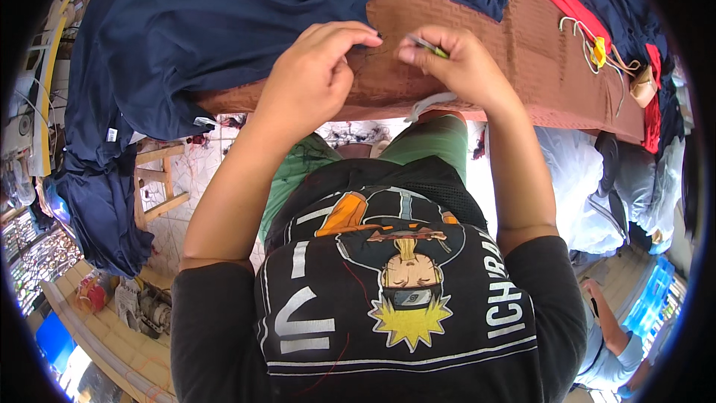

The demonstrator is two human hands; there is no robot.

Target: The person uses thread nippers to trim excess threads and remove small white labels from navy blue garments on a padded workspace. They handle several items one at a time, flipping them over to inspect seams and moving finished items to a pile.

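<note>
While the left hand [313,75] pinches dark navy cloth [224,22] taut, the right hand [455,63] grips small green-handled snips [431,47], fingers closed for trimming.

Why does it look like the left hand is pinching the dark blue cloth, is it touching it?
Touching. In the head view the left hand lies on the dark blue cloth, its fingertips pressed into the cloth's edge on the brown table cover.

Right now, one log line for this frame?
left hand: pinching navy fabric | right hand: holding small thread snips | surface: brown-covered table | hands close together
</note>
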